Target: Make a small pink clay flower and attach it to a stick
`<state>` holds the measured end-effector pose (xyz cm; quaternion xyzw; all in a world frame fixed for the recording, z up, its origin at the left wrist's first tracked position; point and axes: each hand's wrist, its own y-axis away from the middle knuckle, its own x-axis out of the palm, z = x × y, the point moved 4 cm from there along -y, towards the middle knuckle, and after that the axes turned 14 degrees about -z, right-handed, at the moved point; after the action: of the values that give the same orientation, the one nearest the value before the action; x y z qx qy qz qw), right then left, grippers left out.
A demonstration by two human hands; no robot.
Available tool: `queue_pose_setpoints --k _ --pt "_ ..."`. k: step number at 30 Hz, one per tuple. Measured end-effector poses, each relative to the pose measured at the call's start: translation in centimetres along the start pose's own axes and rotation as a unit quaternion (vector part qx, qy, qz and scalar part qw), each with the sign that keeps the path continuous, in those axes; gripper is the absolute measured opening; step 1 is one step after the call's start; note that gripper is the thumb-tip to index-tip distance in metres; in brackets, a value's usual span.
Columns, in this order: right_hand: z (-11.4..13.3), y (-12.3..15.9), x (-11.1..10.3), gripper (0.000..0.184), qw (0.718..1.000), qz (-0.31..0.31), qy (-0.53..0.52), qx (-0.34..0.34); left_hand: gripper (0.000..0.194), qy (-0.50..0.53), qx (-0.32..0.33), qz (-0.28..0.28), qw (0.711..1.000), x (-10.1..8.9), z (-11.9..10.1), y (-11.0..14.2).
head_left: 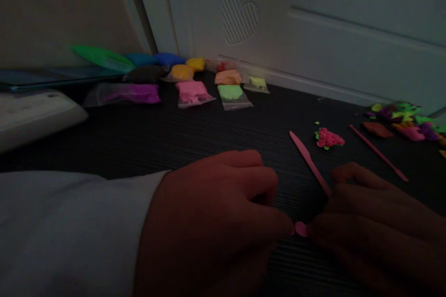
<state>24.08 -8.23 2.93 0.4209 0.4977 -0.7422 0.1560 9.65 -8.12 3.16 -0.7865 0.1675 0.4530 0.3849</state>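
A small flat piece of pink clay (301, 229) lies low over the dark table, between the fingertips of both hands. My left hand (216, 213) is closed, its thumb and finger pinched at the left side, with a bit of pink at the tip. From the right, the fingers of my right hand (376, 227) close on the other edge of the clay. A pink plastic clay knife (308, 160) runs partly behind my right hand. Beyond it sits a cluster of pink clay roses (329, 138) with green leaves.
Bags of coloured clay, one pink (193, 93) and one purple (142, 93), line the back by a white panel (313, 46). A thin pink tool (378, 152) lies at right, near mixed clay pieces (411, 123). A white object (38, 116) stands at left.
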Motion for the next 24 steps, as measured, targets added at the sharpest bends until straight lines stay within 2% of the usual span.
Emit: queue_pose_setpoints --k 7,15,24 --pt "-0.11 0.09 0.03 0.014 1.0 0.016 0.003 0.001 0.008 0.005 0.017 -0.006 1.0 -0.11 0.0 0.01" --pt "-0.18 0.18 0.11 0.014 0.999 0.044 0.001 0.008 0.007 -0.006 0.005 0.001 1.0 -0.14 0.08 -0.04" --pt "-0.19 0.34 0.03 0.016 0.999 0.044 0.005 0.004 0.007 -0.005 0.015 0.002 1.0 -0.17 0.12 -0.09"
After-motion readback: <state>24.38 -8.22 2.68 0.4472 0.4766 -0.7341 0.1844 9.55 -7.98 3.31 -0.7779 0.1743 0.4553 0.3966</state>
